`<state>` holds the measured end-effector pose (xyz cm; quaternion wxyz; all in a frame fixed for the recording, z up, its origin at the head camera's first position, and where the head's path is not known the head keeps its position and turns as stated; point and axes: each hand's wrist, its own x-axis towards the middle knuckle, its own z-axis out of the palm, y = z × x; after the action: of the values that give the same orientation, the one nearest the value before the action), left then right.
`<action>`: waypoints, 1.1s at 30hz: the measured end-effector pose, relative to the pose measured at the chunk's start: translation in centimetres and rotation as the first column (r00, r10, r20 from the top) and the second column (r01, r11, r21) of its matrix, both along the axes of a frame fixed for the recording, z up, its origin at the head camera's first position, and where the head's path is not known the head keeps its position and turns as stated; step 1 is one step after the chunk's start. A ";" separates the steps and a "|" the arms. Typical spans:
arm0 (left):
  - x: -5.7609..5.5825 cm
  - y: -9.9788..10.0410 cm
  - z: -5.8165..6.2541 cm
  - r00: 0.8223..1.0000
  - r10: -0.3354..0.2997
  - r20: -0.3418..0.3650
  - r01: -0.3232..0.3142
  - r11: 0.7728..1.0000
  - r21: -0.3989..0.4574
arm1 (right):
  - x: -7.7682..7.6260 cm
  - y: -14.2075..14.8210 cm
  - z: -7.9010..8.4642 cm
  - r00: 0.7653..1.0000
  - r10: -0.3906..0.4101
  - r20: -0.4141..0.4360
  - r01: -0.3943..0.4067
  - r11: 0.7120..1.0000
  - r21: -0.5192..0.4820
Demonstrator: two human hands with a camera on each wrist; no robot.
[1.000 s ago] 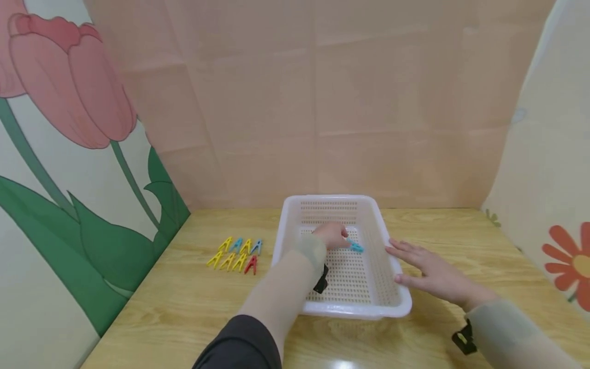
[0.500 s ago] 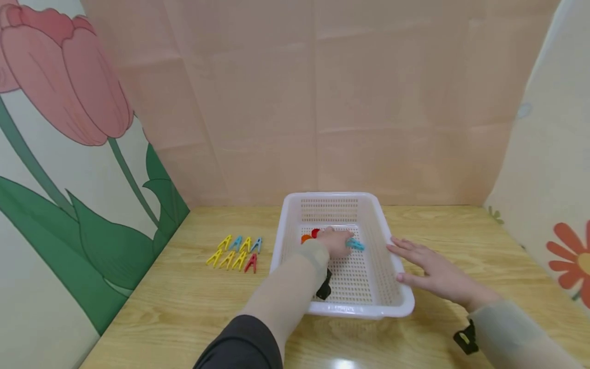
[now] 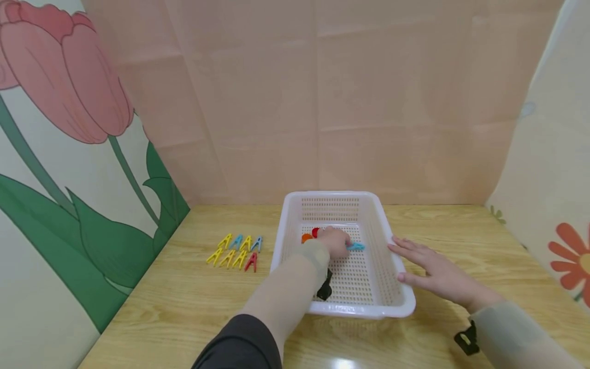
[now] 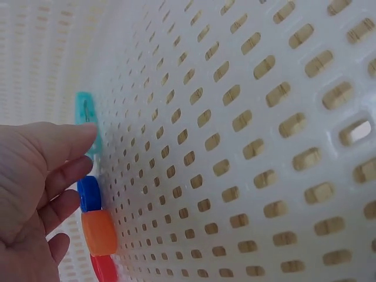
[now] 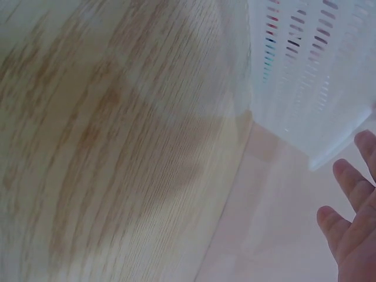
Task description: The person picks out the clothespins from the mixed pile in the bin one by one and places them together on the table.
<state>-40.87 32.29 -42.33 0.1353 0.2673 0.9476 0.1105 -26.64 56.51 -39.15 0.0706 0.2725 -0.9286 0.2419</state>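
My left hand (image 3: 335,242) reaches into a white perforated plastic basket (image 3: 349,310). Its thumb and forefinger pinch a light-blue clothespin (image 4: 86,108) low against the basket floor. Just beside those fingers lie a blue bottle cap (image 4: 89,194), an orange cap (image 4: 99,232) and a red cap (image 4: 104,267). In the head view the hand hides the blue one. My right hand (image 3: 435,274) rests its straight fingertips on the basket's right rim, gripping nothing.
Left of the basket, two rows of clothespins lie on the wooden table (image 3: 175,307): several yellow, two blue and a red clothespin (image 3: 251,262). A pinkish covering (image 3: 249,113) hangs behind. Flower-printed panels stand at both sides.
The left hand has shifted slightly, uncovering the red and orange caps in the head view. The light-blue clothespin has turned and looks narrower. The right hand stays at the rim.
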 end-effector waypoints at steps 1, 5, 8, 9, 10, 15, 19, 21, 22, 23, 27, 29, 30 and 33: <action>-0.1 0.0 0.0 1.000 -0.009 -0.019 0.009 1.000 -0.004 | 0.0 0.0 0.0 1.000 -0.001 0.003 0.001 1.000 0.000; -0.3 0.0 -0.1 0.999 0.010 -0.036 -0.009 1.000 0.018 | 0.0 -0.1 0.0 1.000 -0.002 0.026 0.002 1.000 -0.009; -0.1 0.0 0.1 0.998 0.038 -0.051 -0.037 0.999 0.013 | 0.0 -0.1 0.0 1.000 -0.002 0.030 0.002 1.000 -0.013; 0.1 0.0 0.1 0.997 0.039 -0.062 -0.039 0.999 0.001 | 0.0 -0.1 0.0 1.000 -0.002 0.027 0.002 1.000 -0.013; 0.2 0.0 0.2 0.997 0.037 -0.069 -0.038 0.999 -0.013 | 0.0 -0.1 0.0 1.000 0.000 0.022 0.001 1.000 -0.013; 1.2 0.0 0.9 0.996 0.010 -0.090 -0.016 0.998 -0.065 | 0.0 0.0 -0.1 1.000 0.004 0.002 -0.004 1.000 -0.023; 1.4 -0.1 1.0 0.997 0.010 -0.077 -0.014 0.998 -0.054 | -0.1 0.1 -0.2 1.000 0.004 0.000 -0.004 1.000 -0.024; 1.5 -0.2 1.0 0.998 0.004 -0.069 -0.008 0.999 -0.048 | -0.1 0.1 -0.3 1.000 0.004 -0.004 -0.004 1.000 -0.026; 1.6 -0.3 1.2 0.998 0.002 -0.065 -0.005 0.999 -0.045 | -0.1 0.1 -0.3 1.000 0.004 -0.005 -0.004 1.000 -0.027; 1.8 -0.3 1.3 0.998 0.000 -0.063 -0.003 0.999 -0.042 | -0.1 0.1 -0.3 1.000 0.002 0.001 -0.002 0.999 -0.033; 2.3 -0.5 1.9 0.998 -0.003 -0.070 0.000 0.999 -0.043 | 0.0 0.0 -0.4 1.000 0.005 0.022 -0.003 0.998 -0.068; 2.1 -0.4 1.7 0.998 0.003 -0.065 -0.006 0.999 -0.046 | 0.0 0.0 -0.6 0.999 0.005 0.034 -0.002 0.996 -0.086; 2.0 -0.4 1.6 0.998 0.010 -0.058 -0.012 0.999 -0.045 | 0.0 0.0 -0.7 0.999 0.005 0.035 -0.002 0.996 -0.092; 1.4 -0.2 1.0 0.999 0.021 -0.049 -0.023 0.999 -0.049 | 0.0 0.0 -0.9 0.999 0.002 0.046 0.003 0.994 -0.105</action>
<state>-39.42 32.11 -41.29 0.1177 0.2560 0.9560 0.0818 -26.66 56.51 -40.08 0.0636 0.2626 -0.9160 0.2966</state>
